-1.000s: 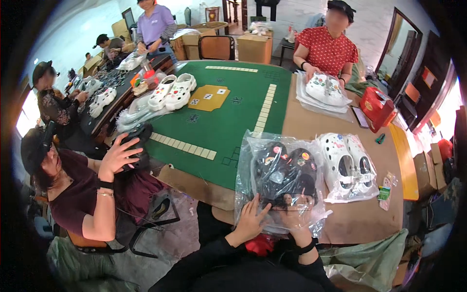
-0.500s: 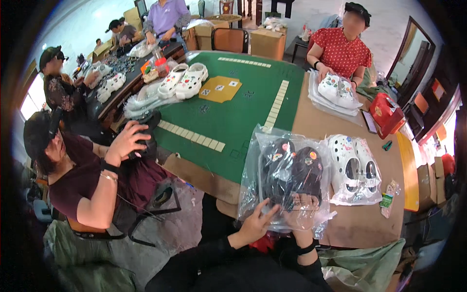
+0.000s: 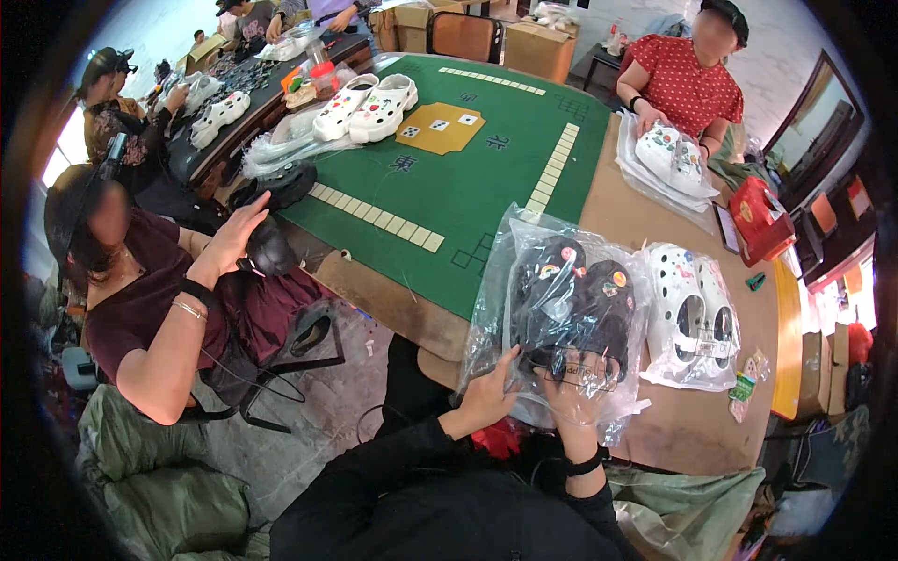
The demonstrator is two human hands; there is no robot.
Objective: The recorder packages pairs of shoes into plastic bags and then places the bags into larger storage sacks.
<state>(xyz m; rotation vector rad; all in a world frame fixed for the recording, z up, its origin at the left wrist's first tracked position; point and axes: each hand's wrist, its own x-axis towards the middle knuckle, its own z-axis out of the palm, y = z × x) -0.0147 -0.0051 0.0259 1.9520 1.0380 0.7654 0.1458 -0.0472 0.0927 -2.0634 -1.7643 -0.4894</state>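
Both of the person's forearms, in black sleeves, rise from the lower edge and meet at the near edge of the wooden table (image 3: 673,430); the left hand (image 3: 488,397) is bent at the wrist, its fingers curled onto the lower left corner of a clear plastic bag (image 3: 524,252), pinching the film there; the right hand (image 3: 577,393), with a dark band at the wrist, is partly inside or under the bag's open end, fingers spread and pressed against the plastic, so whether it grips the film or only flattens it cannot be told; the bag lies on the table just in front of the person, between the green game mat (image 3: 468,178) and a second bag; inside it sits a pair of black clogs (image 3: 575,299), side by side, toes pointing away from the person, each dotted with small coloured charms on the upper; the plastic is wrinkled and shiny, with its mouth bunched at the hands; just beside it on the right, touching or nearly so, lies a bagged pair of white clogs (image 3: 697,313) with similar charms; across the table a person in a red dotted top (image 3: 687,79) handles another white pair in plastic; to the left a seated person in a dark maroon shirt (image 3: 140,309) holds a black clog (image 3: 271,248) up with one hand.
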